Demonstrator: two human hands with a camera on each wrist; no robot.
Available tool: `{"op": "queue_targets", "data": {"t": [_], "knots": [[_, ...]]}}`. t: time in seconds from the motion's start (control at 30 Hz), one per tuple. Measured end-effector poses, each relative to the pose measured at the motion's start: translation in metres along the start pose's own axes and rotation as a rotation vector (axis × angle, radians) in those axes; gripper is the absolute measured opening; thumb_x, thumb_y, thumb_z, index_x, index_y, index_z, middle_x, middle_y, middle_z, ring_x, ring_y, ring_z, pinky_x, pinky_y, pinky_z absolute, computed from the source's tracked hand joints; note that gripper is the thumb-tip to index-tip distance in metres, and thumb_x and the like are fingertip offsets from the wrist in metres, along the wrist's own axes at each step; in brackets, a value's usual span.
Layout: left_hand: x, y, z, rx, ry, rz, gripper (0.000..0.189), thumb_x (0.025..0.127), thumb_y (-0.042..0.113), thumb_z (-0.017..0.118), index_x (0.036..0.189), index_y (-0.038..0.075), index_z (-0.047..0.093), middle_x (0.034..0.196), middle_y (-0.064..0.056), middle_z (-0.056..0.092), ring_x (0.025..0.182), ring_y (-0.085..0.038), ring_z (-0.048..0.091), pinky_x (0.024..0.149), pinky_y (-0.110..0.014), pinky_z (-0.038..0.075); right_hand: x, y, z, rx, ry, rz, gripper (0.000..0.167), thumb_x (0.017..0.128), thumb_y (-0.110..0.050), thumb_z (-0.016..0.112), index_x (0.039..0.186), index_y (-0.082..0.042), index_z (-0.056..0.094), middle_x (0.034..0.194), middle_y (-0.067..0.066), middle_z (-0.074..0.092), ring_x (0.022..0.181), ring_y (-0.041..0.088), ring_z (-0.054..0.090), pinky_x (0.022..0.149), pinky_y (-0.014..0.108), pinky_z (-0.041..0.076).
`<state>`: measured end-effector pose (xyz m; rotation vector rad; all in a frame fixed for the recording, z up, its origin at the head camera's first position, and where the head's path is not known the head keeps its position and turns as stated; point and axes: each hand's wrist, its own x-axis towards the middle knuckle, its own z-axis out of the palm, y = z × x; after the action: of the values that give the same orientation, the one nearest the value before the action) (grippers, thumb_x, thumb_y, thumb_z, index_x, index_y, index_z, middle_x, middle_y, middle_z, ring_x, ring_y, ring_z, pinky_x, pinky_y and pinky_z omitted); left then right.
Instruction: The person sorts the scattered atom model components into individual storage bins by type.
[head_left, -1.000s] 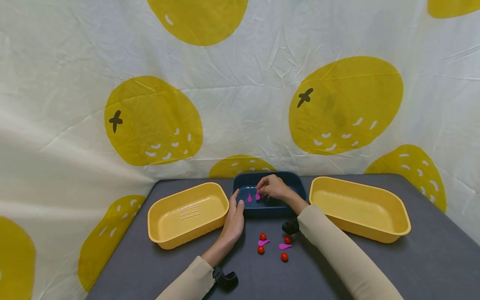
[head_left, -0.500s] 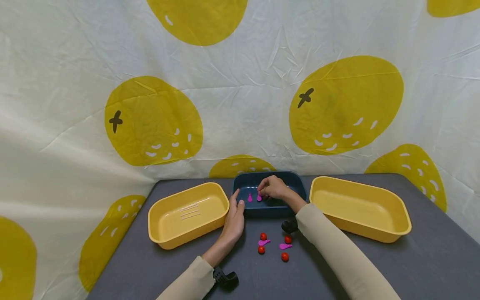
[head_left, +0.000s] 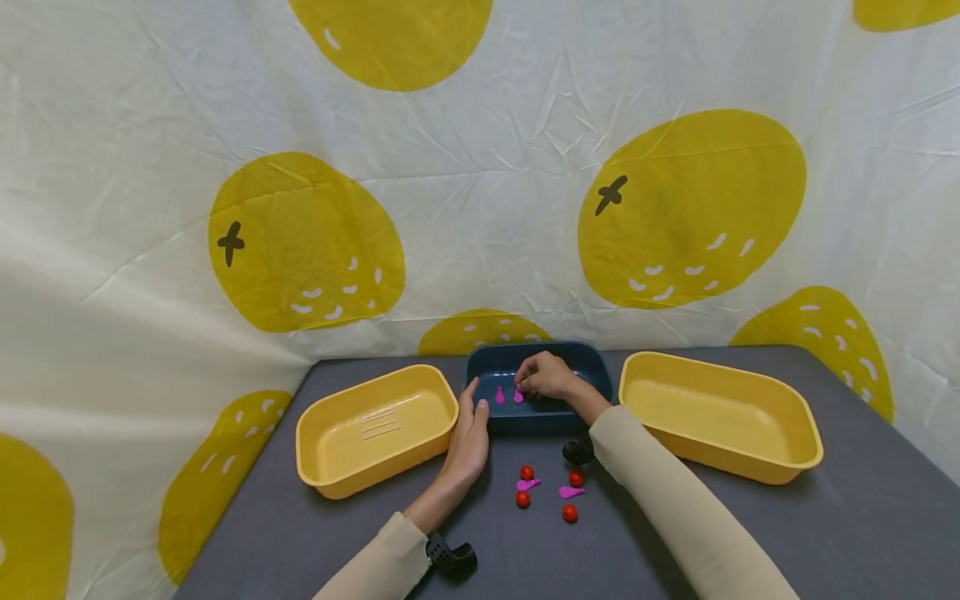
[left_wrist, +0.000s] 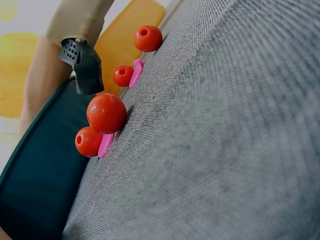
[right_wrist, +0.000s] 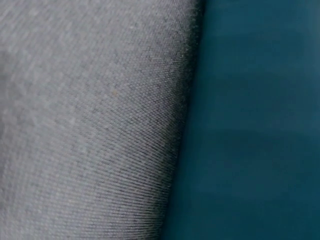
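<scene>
My right hand reaches into the dark blue tub, its fingertips pinching the narrow top of a small pink teardrop-shaped piece. A second pink piece stands just left of it on the tub floor. With straight fingers, my left hand rests against the tub's front left corner, thumb at the rim. In front of the tub lie several red beads with holes and two more pink pieces. The right wrist view holds only the tub wall and the cloth; the fingers are outside it.
A yellow tub with several thin pale sticks inside stands to the left, close to my left hand. Another yellow tub sits on the right, behind my right sleeve. A patterned curtain hangs behind the grey table.
The right hand has shifted very slightly to the right and lowered its pink piece a little inside the blue tub. My left hand stays where it was.
</scene>
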<state>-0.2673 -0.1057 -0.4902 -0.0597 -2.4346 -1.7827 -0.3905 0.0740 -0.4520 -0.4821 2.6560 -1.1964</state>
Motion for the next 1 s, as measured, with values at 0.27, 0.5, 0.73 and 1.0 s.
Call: {"op": "queue_targets", "data": {"t": [0.27,0.5,0.73,1.0], "knots": [[-0.0007,0.0016,-0.0007,-0.005,-0.002,-0.006,0.057,0.112,0.048,0.032,0.165,0.028,0.022,0.173,-0.003,0.020,0.160,-0.030,0.020,0.127,-0.062,0.016,-0.0002,-0.0008,0.0005,-0.029,-0.010,0.015,0.007,0.092,-0.008,0.075,0.097,-0.003,0.078,0.082,0.006,0.075,0.068,0.013,0.065,0.065,0.027,0.058],[-0.0011,0.0019,-0.0005,-0.007,-0.004,-0.006,0.057,0.112,0.048,0.032,0.165,0.028,0.022,0.173,-0.002,0.020,0.161,-0.030,0.019,0.127,-0.062,0.016,0.0008,-0.0010,0.0011,-0.058,-0.011,0.002,0.006,0.092,-0.007,0.075,0.095,-0.003,0.078,0.082,0.006,0.076,0.069,0.012,0.064,0.063,0.027,0.057],[-0.0011,0.0029,-0.0007,-0.003,-0.008,-0.011,0.057,0.112,0.049,0.032,0.164,0.030,0.022,0.174,-0.002,0.019,0.161,-0.030,0.018,0.127,-0.062,0.016,0.0030,-0.0017,0.0007,-0.077,-0.010,0.023,0.006,0.092,-0.010,0.076,0.093,-0.005,0.079,0.082,0.004,0.075,0.070,0.012,0.064,0.063,0.025,0.056],[-0.0004,0.0020,-0.0004,-0.001,-0.002,-0.011,0.057,0.112,0.048,0.031,0.164,0.029,0.023,0.173,-0.004,0.020,0.160,-0.031,0.021,0.127,-0.063,0.017,0.0045,-0.0008,0.0012,-0.082,-0.005,0.025,0.006,0.091,-0.012,0.076,0.092,-0.007,0.079,0.081,0.004,0.075,0.069,0.012,0.065,0.062,0.025,0.056]]}}
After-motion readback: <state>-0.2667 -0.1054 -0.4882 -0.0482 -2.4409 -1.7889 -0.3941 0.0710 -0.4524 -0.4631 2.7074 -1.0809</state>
